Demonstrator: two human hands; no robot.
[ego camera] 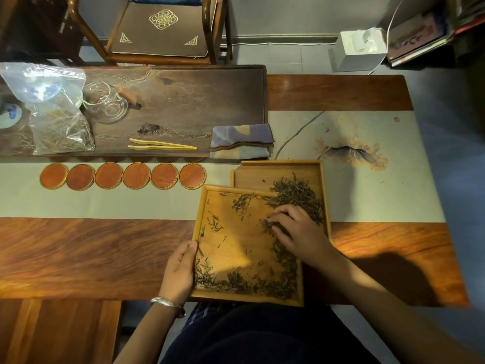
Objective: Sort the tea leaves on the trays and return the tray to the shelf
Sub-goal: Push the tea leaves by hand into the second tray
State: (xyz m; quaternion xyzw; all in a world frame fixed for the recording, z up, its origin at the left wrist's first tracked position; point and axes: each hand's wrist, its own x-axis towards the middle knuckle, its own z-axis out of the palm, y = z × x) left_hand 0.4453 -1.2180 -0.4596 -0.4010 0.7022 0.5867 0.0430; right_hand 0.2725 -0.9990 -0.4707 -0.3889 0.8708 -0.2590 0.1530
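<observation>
Head view: near tray [236,240] overlaps far tray [262,177]; coasters [122,176] beside.

**Layout on the bench**

Two trays are set at the near edge of the bench [78,253]: the near tray [225,248] overlaps the near-left corner of the far tray [275,174]. Tea leaves [296,195] are heaped in the far tray and scattered in the near one. A row of coasters [123,176] is laid to the left. Behind them a tea board [204,101] carries tongs [161,145], a glass pitcher [109,103] and a bag [52,111]. A folded cloth [241,140] is placed at its right end.
</observation>
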